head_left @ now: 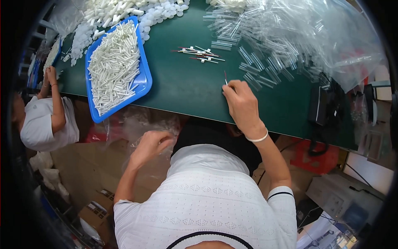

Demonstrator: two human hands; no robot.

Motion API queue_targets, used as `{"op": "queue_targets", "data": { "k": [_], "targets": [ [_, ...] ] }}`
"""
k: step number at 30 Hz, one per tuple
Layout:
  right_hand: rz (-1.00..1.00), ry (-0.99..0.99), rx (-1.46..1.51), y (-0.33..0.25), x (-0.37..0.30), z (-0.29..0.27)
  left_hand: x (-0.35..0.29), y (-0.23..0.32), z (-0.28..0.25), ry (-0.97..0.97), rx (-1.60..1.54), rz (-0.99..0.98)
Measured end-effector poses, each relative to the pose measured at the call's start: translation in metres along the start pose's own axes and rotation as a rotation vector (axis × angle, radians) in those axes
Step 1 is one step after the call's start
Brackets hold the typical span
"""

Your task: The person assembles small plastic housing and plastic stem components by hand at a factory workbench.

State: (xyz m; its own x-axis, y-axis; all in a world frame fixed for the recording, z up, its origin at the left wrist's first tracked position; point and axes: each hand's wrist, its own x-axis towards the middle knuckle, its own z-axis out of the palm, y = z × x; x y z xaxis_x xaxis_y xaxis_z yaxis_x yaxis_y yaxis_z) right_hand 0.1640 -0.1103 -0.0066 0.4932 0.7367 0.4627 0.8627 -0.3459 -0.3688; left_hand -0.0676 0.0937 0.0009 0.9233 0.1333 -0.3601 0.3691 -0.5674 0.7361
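My right hand (241, 102) is over the front edge of the green table, its thumb and fingers pinched on a thin red-and-white stick (225, 78). The stick points up and away from me, its lower end hidden by the fingers. Beyond it to the left, several similar thin sticks (201, 54) with small white tags lie in a loose pile. Off the table edge, in front of my body, my left hand (150, 145) hangs with loosely bent fingers, thumb and fingertips a little apart. Nothing shows in it.
A blue tray (146, 81) of short white tubes sits on the table's left side, its corner over the edge. White caps (163, 13) lie behind it. Clear tubes (259, 70) and plastic bags (331, 37) cover the right. A co-worker's hands (50, 75) are at far left.
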Motion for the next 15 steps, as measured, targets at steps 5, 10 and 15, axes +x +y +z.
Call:
{"op": "queue_targets", "data": {
  "k": [5, 10, 15],
  "targets": [
    [0.022, 0.008, 0.115, -0.011, -0.038, -0.015, 0.091, 0.078, 0.016, 0.524, 0.216, 0.757],
    [0.068, 0.035, 0.177, -0.010, -0.039, -0.016, 0.154, 0.076, 0.026, 0.424, 0.417, 0.924],
    [0.164, 0.026, 0.086, -0.010, -0.023, -0.021, 0.146, 0.072, 0.024, 0.472, 0.438, 1.004]
  ]
}}
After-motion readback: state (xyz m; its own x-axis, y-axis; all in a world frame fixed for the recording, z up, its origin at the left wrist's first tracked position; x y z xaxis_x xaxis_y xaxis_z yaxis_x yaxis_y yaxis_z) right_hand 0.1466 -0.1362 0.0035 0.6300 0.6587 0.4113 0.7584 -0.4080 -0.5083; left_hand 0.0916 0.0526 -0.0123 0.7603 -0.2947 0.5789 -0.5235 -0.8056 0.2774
